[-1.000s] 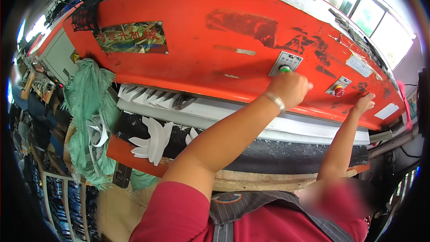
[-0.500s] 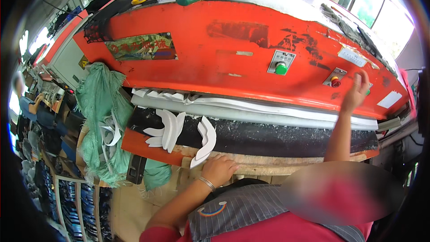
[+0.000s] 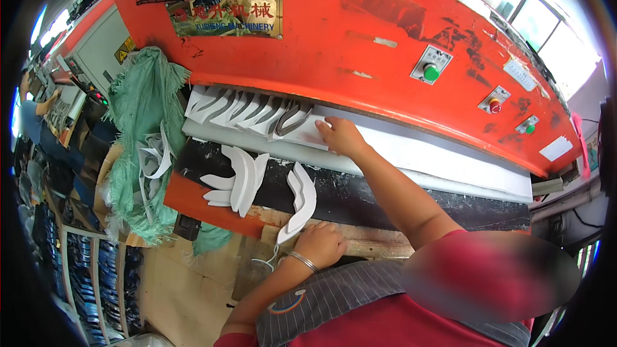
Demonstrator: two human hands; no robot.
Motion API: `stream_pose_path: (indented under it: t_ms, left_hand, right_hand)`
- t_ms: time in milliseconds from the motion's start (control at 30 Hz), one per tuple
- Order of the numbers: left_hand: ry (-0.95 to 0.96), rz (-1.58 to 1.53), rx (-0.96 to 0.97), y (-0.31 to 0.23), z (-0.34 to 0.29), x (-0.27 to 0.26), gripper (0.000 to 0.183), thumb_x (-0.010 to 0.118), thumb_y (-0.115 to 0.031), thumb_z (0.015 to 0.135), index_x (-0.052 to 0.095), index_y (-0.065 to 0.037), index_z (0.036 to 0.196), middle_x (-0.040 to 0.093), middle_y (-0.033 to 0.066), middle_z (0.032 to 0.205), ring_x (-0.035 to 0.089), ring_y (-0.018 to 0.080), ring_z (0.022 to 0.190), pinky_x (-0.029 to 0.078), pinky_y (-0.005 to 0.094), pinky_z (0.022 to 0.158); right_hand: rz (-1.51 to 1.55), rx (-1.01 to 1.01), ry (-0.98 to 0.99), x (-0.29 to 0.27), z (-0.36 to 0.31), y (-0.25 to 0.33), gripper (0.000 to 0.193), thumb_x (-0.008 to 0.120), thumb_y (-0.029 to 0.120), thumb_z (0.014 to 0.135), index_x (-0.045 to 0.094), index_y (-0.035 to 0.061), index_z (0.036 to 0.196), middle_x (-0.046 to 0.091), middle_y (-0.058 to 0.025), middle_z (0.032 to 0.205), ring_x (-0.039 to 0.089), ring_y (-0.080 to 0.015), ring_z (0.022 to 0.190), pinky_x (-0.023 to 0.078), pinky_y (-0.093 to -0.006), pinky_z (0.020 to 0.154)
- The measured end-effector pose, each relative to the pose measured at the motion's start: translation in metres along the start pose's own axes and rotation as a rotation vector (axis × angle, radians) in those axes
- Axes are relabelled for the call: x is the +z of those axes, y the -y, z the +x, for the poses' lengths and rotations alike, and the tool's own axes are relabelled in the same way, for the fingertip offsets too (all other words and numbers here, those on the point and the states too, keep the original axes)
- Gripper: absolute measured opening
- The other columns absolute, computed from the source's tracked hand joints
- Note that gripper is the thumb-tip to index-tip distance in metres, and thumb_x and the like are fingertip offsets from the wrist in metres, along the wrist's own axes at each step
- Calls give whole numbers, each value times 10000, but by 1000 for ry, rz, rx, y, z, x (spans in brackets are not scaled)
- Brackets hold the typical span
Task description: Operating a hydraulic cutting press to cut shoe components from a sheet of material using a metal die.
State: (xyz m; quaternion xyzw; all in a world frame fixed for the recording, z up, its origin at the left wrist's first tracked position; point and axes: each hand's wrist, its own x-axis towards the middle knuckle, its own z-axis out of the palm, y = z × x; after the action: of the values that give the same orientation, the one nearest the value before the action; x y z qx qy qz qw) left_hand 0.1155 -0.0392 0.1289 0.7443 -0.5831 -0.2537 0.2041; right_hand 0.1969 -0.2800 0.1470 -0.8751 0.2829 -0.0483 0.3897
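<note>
My right hand (image 3: pixel 342 136) reaches over the white sheet (image 3: pixel 392 141) under the red press beam. Its fingers are apart and seem to hold nothing. Just left of them a curved metal cutting die (image 3: pixel 294 119) stands on the sheet, with several similar dies in a row farther left. My left hand (image 3: pixel 321 244) lies palm down on the wooden board (image 3: pixel 369 239) at the front edge, fingers lowered, nothing seen in them. Beside it a white curved foam piece (image 3: pixel 302 196) overhangs the edge. Several more foam pieces (image 3: pixel 241 177) lie fanned out to the left.
The red press beam (image 3: pixel 308 32) hangs over the sheet and bears a green button (image 3: pixel 431 72) and a red knob (image 3: pixel 494 105). A green woven sack (image 3: pixel 144 96) with white scraps stands at left. Another person (image 3: pixel 38 122) works at far left.
My right hand has left the button side of the panel and come left and inward over the sheet. More of the sheet and the dies now show under the beam; the view has shifted.
</note>
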Motion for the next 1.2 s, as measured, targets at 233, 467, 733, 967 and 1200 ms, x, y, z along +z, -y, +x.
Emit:
stream_pose_path:
  t_ms: [233, 467, 733, 967, 1200]
  left_hand:
    - [-232, -374, 53, 27, -38, -70, 203, 702, -219, 825, 704, -61, 953, 673, 139, 935, 629, 302, 905, 492, 396, 844]
    - [-596, 13, -28, 116, -10, -102, 496, 770, -274, 737, 637, -61, 1165, 627, 83, 1136, 528, 314, 1082, 399, 431, 956]
    - [-386, 164, -60, 131, 21, -86, 457, 739, -429, 730, 708, -135, 1079, 620, -9, 1027, 441, 234, 1075, 257, 443, 981]
    - [-475, 196, -18, 134, 23, -82, 343, 704, -405, 762, 734, -152, 991, 611, -48, 984, 437, 221, 1048, 267, 430, 958]
    - [-512, 208, 19, 136, 29, -85, 298, 713, -378, 750, 713, -100, 856, 614, -42, 986, 448, 235, 1028, 280, 439, 951]
  right_hand:
    - [-67, 83, -131, 44, 17, 15, 453, 553, 310, 850, 535, -79, 1082, 641, -312, 984, 629, -436, 946, 484, -470, 866]
    - [175, 43, -305, 46, -37, 0, 481, 521, 219, 818, 533, 23, 1257, 660, -274, 1008, 640, -417, 962, 490, -452, 852]
    - [143, 78, -265, 45, -47, 2, 470, 510, 156, 829, 547, 28, 1280, 684, -166, 824, 650, -226, 710, 503, -331, 683]
    - [128, 84, -274, 47, -48, 6, 476, 505, 151, 826, 543, 50, 1290, 660, -135, 728, 621, -199, 608, 488, -336, 599]
    - [115, 115, -265, 43, -44, 10, 504, 514, 228, 798, 533, 66, 1275, 669, -214, 768, 661, -380, 723, 505, -449, 691]
